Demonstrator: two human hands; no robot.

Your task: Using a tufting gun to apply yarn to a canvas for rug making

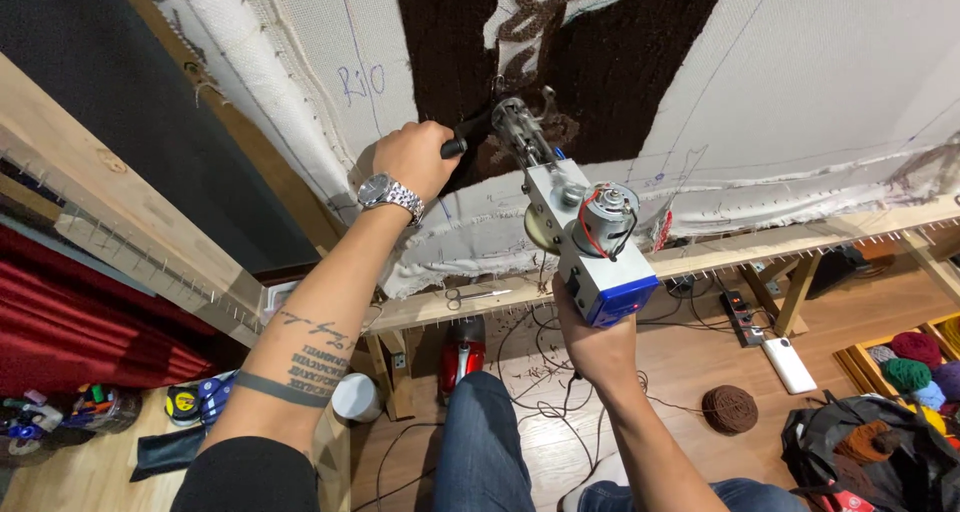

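A white tufting cloth (800, 82) is stretched on a wooden frame (760, 240), with a dark brown tufted patch (600, 62) in its middle. Against the patch's lower edge presses a tufting gun (575, 207) with a grey motor, red and black wires and a blue grip. My left hand (412, 157), a metal watch on its wrist, is closed around the gun's black front handle. My right hand (592, 342) grips the blue handle from below.
Scissors (470, 295) lie on the frame's lower beam. On the wooden floor are a brown yarn ball (729, 408), a power strip (738, 317), loose cables, a red object (462, 360), a black bag (880, 457) and a box of coloured yarn balls (915, 362). A tape measure (181, 403) lies at left.
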